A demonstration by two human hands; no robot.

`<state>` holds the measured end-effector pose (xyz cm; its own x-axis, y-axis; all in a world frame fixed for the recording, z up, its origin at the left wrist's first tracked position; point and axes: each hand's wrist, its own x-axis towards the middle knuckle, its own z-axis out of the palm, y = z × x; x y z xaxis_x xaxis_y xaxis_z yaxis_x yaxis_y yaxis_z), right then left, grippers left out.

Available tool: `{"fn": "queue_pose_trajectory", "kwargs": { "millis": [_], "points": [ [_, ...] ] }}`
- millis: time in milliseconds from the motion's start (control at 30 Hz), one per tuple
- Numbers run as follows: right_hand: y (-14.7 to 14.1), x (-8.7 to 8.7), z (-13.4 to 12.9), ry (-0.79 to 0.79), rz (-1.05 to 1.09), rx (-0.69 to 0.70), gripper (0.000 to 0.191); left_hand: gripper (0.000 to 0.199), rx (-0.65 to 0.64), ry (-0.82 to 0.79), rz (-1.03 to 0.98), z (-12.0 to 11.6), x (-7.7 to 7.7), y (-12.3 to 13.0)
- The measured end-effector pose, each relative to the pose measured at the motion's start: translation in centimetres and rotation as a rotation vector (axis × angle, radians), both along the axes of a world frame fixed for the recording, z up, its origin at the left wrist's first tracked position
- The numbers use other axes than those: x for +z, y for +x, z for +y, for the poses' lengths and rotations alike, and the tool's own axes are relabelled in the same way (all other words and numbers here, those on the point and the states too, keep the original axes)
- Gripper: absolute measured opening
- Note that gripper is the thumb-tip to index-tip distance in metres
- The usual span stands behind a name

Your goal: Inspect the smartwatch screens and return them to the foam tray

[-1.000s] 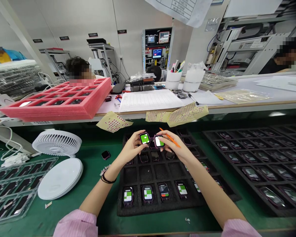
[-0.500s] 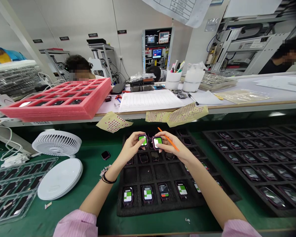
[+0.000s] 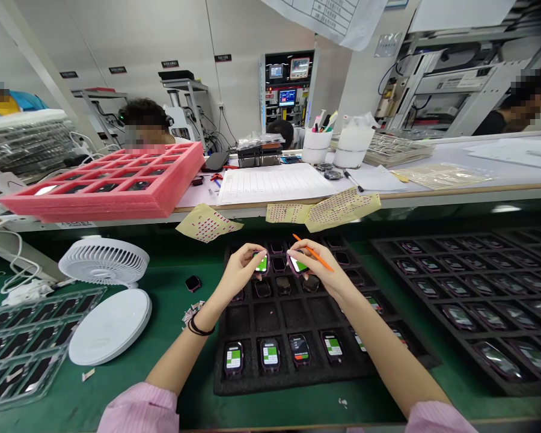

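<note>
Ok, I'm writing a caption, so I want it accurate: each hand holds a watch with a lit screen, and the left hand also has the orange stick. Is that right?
Not quite: the head view shows the orange stick in the right hand, not the left hand. The rest stands: the left watch and right watch are both held, screens lit.
</note>
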<state>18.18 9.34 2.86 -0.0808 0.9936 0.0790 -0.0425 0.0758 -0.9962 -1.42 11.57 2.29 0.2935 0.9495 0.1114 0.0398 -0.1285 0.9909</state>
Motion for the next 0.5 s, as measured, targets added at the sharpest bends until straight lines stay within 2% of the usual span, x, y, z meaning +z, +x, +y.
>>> {"fn": "queue_pose_trajectory", "kwargs": {
  "millis": [100,233,400,500],
  "points": [
    [0.08,-0.14,0.12,0.009,-0.015,0.083,0.036,0.040,0.031,-0.009,0.023,-0.04,0.08,0.00],
    [0.13,-0.14,0.20,0.026,-0.011,0.201,0.039,0.037,-0.029,0.027,0.032,0.00,-0.07,-0.23],
    [0.30,-0.08,0.25,0.034,-0.029,0.242,0.046,0.042,-0.122,0.121,0.054,0.19,-0.51,-0.62],
    [0.30,-0.03,0.21,0.045,-0.016,0.233,0.043,0.046,-0.138,0.136,0.063,0.32,-0.66,-0.60]
  ]
}}
